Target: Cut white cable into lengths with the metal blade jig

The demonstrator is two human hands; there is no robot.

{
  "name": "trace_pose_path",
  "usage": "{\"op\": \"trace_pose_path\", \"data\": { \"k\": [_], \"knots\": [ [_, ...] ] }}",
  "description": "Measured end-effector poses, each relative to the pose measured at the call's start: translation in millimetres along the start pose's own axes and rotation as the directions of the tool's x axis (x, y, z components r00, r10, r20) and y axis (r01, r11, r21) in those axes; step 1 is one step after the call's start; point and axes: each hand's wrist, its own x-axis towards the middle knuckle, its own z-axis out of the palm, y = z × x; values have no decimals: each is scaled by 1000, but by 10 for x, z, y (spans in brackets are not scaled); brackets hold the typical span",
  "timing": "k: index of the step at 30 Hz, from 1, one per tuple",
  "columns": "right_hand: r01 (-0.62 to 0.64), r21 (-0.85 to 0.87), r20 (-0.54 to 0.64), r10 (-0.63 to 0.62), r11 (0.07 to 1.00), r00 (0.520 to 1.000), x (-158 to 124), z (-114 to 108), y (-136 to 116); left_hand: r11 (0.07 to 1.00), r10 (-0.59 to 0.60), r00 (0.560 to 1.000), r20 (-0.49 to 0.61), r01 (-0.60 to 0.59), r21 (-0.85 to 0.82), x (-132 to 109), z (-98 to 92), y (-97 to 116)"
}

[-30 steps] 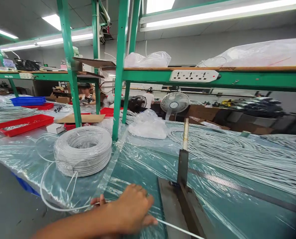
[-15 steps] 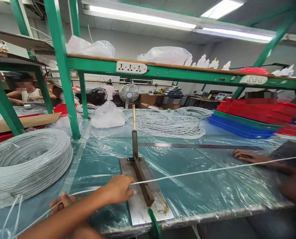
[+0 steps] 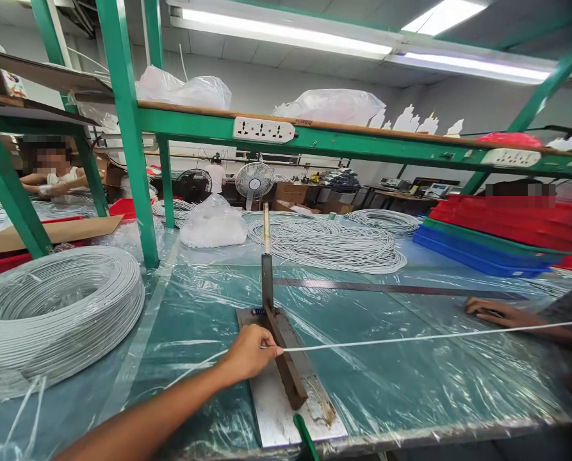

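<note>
My left hand reaches in from the lower left, thumb and fingertips pinched on a white cable. The cable runs from the left, through the pinch and off the right edge. Beside my fingertips is a dark metal bar on a steel plate, which the cable crosses. An upright lever with a worn handle rises at the plate's far end, a small spring near its foot. A green piece overlaps the plate's near edge. My right hand is out of view.
A large cable coil lies left; looser cable coils lie at the back. A long metal ruler lies behind the tool. At right rests a co-worker's hand. Stacked trays stand behind it. Green shelf posts rise left.
My left hand has moved right along the bar, drawing in to a pinch on the cable. My right hand, on the cable at lower left before, has left the view. The camera has shifted slightly.
</note>
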Motion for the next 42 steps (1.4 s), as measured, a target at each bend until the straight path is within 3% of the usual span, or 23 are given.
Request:
{"op": "trace_pose_path", "data": {
  "k": [3,5,6,7,10,13,16,23,28,34,39,42],
  "knots": [
    [57,-196,-216,-99,979,971,-19,-492,-587,1000,-8,1000,-5,8,-16,24,53,-76],
    [45,-255,-249,-110,966,962,95,-813,-1103,1000,-6,1000,-7,6,-31,40,81,-118],
    [23,-294,-263,-104,955,959,216,-970,-1364,999,-4,1000,-9,3,-38,47,90,-135],
    [-118,-396,-317,-15,911,948,377,-1122,-1605,999,-3,1000,-12,2,-44,54,96,-149],
    [-237,-406,-502,1,883,865,989,-1527,-2067,998,-14,1000,-18,13,-55,76,106,-179],
    [-362,-332,-567,122,871,815,1517,-1795,-2106,997,-39,999,-18,38,-70,98,111,-193],
    [-416,-261,-544,224,871,809,1808,-1907,-1974,994,-51,999,-16,49,-96,107,107,-192],
    [-446,-162,-512,312,880,800,1934,-1939,-1946,981,-123,992,-20,119,-157,128,132,-185],
    [-395,-157,-475,281,905,834,1638,-1913,-2157,962,-241,968,-77,227,-150,201,205,-200],
    [-365,-164,-481,249,916,840,789,-1698,-2479,947,-312,945,-98,302,-107,201,205,-127],
    [-401,-111,-604,259,909,754,-252,-1450,-2400,948,-313,945,-96,306,-82,181,180,-97],
    [-516,9,-640,401,857,655,-875,-1350,-2169,952,-304,948,-94,297,-75,173,174,-109]
  ]
}}
